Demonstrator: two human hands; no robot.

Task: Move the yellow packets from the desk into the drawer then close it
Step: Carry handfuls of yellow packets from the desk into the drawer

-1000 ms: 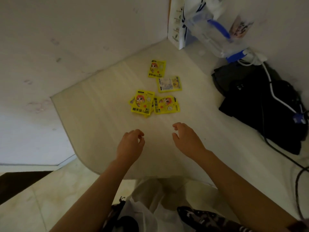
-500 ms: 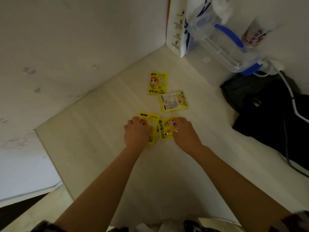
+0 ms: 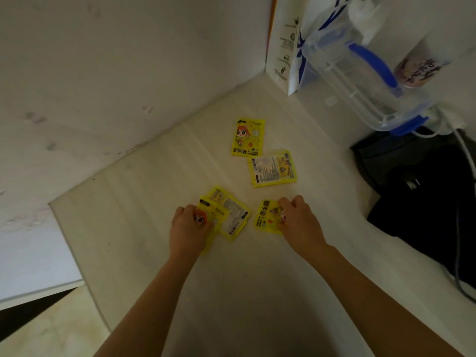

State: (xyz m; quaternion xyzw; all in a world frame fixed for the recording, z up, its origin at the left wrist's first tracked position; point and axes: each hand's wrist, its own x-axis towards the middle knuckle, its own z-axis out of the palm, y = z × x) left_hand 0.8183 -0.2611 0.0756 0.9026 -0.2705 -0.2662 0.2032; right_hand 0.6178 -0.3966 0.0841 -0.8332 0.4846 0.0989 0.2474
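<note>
Pale wood desk (image 3: 144, 228), yellow pkts (image 3: 272, 168) scattered, black bag (image 3: 422, 191) at right

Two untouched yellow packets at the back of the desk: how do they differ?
The far packet lies face up, showing the cartoon figure; the near packet shows its printed label side. The far packet stands lengthwise away from the person; the near packet lies crosswise. Both are yellow, flat on the desk, untouched by either hand.

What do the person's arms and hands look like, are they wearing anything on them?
Both arms are bare from the bottom edge of the view up to the hands: no sleeves, gloves, watch or bracelets show. The left hand and right hand are also uncovered, and no rings can be made out on the parts that show. The dim light and slight blur hide finer detail such as the nails.
</note>
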